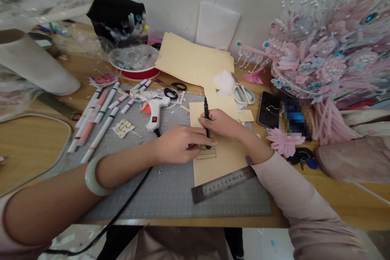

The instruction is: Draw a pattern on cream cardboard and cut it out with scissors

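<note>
Pen [206, 110]: black. Paper [222, 168]: pale yellow, bears black linework [206, 156]. Cutting mat [170, 199]: grey, gridded. Glue gun [155, 113]: white.

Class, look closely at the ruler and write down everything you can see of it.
The ruler is a flat, straight, grey strip that looks like metal, with dark printed numbers rising from left to right along it. It lies flat and slanted, its right end farther from the person, along the near edge of the yellowish paper, with its left end over the grey mat. Its right end meets the right sleeve in view; contact there is unclear.
</note>
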{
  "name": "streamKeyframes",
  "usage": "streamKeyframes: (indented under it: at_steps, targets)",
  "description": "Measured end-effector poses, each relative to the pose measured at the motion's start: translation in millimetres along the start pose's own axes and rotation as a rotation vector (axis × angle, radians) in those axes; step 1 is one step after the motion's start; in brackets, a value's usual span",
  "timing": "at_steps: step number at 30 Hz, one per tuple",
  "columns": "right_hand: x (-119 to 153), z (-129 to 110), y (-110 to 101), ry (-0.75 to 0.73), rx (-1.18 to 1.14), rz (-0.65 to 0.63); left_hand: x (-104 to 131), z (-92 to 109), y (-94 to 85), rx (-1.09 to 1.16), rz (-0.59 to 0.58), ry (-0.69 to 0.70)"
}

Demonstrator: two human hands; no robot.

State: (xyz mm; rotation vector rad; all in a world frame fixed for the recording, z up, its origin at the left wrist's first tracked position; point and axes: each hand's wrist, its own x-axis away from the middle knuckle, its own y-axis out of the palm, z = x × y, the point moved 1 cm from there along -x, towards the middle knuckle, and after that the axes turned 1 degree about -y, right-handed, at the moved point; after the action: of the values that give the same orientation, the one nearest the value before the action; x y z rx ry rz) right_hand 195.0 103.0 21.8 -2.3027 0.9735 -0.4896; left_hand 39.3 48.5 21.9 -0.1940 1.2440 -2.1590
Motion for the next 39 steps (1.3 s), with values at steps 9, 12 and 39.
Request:
streamKeyframes:
  at_steps: [9,12,39]
  targets:
    - [22,6,-8,0.133,-0.306,0.431,-1,0,4.4,-0.045,0.180,0.111]
    - [40,8,-8,0.210,-0.372,0.634,-2,0,7.5,-0.051,0.190,0.129]
    - [97,-11,11,-0.082,0.131,0.650,-8,2,13.0,-0.023,0.215,0.090]
